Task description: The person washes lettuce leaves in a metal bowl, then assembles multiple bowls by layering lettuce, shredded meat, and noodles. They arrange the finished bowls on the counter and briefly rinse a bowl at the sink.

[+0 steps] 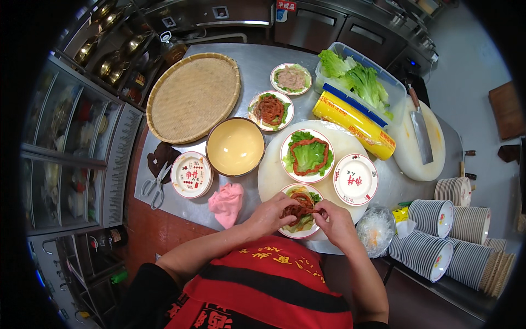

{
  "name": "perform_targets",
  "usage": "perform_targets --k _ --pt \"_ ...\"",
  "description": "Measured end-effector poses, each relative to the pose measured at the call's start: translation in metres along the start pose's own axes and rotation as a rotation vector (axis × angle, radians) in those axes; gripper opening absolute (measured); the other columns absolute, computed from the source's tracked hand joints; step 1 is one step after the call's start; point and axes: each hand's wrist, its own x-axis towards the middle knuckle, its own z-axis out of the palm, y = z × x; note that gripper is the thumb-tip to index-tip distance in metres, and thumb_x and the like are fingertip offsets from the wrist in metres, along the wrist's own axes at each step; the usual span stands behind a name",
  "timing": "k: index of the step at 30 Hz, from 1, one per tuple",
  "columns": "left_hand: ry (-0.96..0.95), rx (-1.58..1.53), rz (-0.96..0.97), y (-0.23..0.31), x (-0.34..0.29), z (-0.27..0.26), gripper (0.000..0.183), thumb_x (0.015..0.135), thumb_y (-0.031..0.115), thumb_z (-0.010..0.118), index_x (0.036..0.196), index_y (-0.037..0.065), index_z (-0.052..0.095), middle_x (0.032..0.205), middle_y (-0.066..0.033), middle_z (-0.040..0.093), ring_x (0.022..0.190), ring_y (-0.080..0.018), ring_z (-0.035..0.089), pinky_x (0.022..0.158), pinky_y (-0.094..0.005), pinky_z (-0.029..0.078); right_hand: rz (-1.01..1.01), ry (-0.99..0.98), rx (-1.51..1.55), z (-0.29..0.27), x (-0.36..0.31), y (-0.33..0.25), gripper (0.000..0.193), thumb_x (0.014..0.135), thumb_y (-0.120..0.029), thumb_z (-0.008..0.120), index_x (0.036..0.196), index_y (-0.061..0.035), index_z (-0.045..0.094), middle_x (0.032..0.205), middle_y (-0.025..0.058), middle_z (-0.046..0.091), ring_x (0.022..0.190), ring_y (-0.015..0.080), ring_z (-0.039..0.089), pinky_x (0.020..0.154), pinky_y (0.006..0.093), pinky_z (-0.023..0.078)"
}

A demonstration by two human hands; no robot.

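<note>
Over the nearest white plate [296, 234], my left hand [269, 215] and my right hand [336, 220] both have their fingers closed on reddish-brown meat strips [298, 211]. One strip stretches between the fingertips, above a bed of lettuce partly hidden by my hands. Just beyond sits a plate of green lettuce [310, 155] with a ring of the same meat laid on it. To its right rests an unfilled white plate [355, 179]. These three plates are on a round white cutting board [268, 170].
Farther back are a plate of dark meat strips [270, 111], a plate of pale meat [291, 80], a yellow cling film box [350, 123] and a lettuce tub [402, 98]. A cream bowl [235, 147], pink cloth [226, 204] and scissors [157, 189] lie left; a cleaver [421, 131] and stacked plates [422, 255] stand right.
</note>
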Motion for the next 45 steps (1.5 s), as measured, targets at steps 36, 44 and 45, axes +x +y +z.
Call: perform_targets --k 36,44,45 --pt "0.027 -0.229 0.167 0.057 0.122 -0.110 0.017 0.087 0.017 0.066 0.098 0.004 0.066 0.088 -0.0008 0.066 0.078 -0.0073 0.061 0.068 -0.0237 0.048 -0.338 0.254 0.097 -0.144 0.058 -0.127 0.011 0.083 -0.008 0.064 0.090 -0.0006 0.060 0.071 0.0040 0.062 0.061 0.0097 0.054 0.058 0.0235 0.044" --pt "-0.024 -0.089 0.196 0.017 0.140 -0.086 0.019 0.085 0.012 0.066 0.098 0.000 0.061 0.079 -0.0080 0.064 0.074 -0.0140 0.059 0.070 -0.0306 0.049 -0.317 0.258 0.144 -0.148 0.073 -0.120 0.012 0.083 -0.008 0.064 0.090 -0.0001 0.060 0.074 0.0039 0.063 0.065 0.0095 0.055 0.062 0.0242 0.045" --pt "-0.043 -0.057 0.156 0.010 0.143 -0.085 0.021 0.084 0.011 0.066 0.101 0.000 0.061 0.084 -0.0079 0.065 0.079 -0.0139 0.060 0.074 -0.0306 0.049 -0.294 0.246 0.145 -0.148 0.075 -0.118 0.012 0.083 -0.008 0.064 0.091 -0.0001 0.059 0.075 0.0039 0.063 0.066 0.0096 0.055 0.063 0.0244 0.046"
